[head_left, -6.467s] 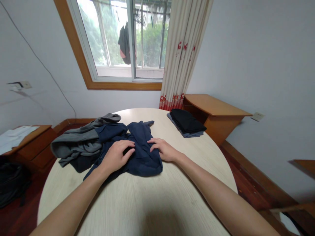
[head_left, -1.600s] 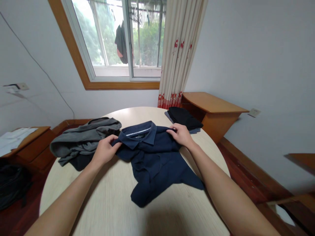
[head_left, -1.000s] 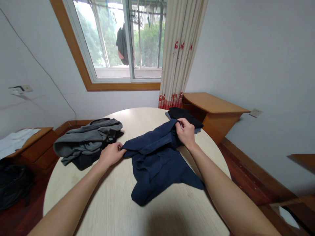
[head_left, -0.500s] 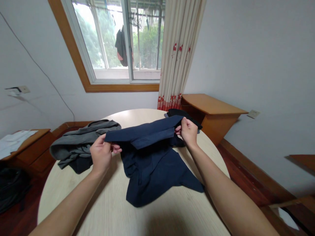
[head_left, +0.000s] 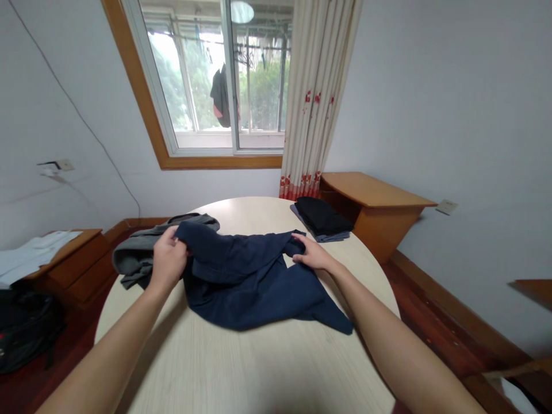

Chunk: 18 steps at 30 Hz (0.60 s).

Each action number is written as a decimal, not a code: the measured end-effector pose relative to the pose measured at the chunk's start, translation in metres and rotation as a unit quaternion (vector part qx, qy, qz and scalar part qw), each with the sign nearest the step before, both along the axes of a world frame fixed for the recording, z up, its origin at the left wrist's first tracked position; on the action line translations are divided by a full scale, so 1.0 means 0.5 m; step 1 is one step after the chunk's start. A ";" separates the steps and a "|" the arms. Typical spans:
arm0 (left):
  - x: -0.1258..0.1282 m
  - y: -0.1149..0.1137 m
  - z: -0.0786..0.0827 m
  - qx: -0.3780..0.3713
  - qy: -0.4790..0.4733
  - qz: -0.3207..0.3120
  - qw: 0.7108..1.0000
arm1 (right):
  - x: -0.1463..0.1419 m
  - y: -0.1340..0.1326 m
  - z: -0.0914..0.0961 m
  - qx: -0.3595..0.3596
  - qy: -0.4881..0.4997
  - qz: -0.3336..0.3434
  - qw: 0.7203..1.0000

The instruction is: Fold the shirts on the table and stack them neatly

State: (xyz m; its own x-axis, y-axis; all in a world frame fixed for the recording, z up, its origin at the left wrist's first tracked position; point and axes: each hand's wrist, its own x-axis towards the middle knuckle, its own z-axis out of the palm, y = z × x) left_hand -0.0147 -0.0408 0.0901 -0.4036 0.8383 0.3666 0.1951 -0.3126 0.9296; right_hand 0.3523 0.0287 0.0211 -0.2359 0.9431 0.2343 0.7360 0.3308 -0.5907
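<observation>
A dark navy garment (head_left: 259, 287) lies crumpled across the middle of the round table, its far edge lifted. My left hand (head_left: 170, 256) is closed on its raised left end, thumb and fingers pinching the cloth. At the right end of that edge, my right hand (head_left: 313, 253) curls loosely around a fold, its thumb and forefinger on either side of the cloth. The near part of the garment rests on the tabletop, with one corner reaching toward my right forearm. Behind my left hand, a heap of grey clothing (head_left: 138, 253) is partly covered.
A folded stack of black and blue-grey clothes (head_left: 323, 217) sits at the table's (head_left: 241, 368) far right. A wooden desk (head_left: 379, 192) stands beyond it. Papers (head_left: 38, 253) lie on a low cabinet at left, above a black backpack (head_left: 26, 328). A curtain (head_left: 314, 115) hangs beside the window.
The stretched band of cloth has been lowered and slackened. My left hand has moved slightly left and my right hand down and left. The folded stack behind is now uncovered.
</observation>
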 end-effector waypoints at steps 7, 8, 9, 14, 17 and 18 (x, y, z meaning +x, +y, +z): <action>0.005 -0.023 -0.026 -0.156 -0.112 -0.110 0.975 | -0.030 0.011 -0.030 -0.003 -0.158 -0.059 0.986; 0.006 -0.029 -0.027 -0.145 -0.119 -0.108 0.976 | -0.034 0.008 -0.027 -0.006 -0.175 -0.060 0.983; 0.006 -0.035 -0.027 -0.131 -0.126 -0.108 0.977 | -0.035 0.004 -0.024 -0.012 -0.190 -0.060 0.980; -0.041 -0.067 0.009 -0.038 -0.157 -0.093 0.982 | -0.001 -0.042 -0.003 0.033 -0.111 -0.094 0.989; -0.081 -0.101 0.056 0.044 -0.155 -0.025 0.987 | 0.046 -0.085 0.028 0.145 0.050 -0.176 0.972; -0.090 -0.115 0.074 0.078 -0.145 -0.004 0.986 | 0.062 -0.100 0.044 0.187 0.098 -0.196 0.958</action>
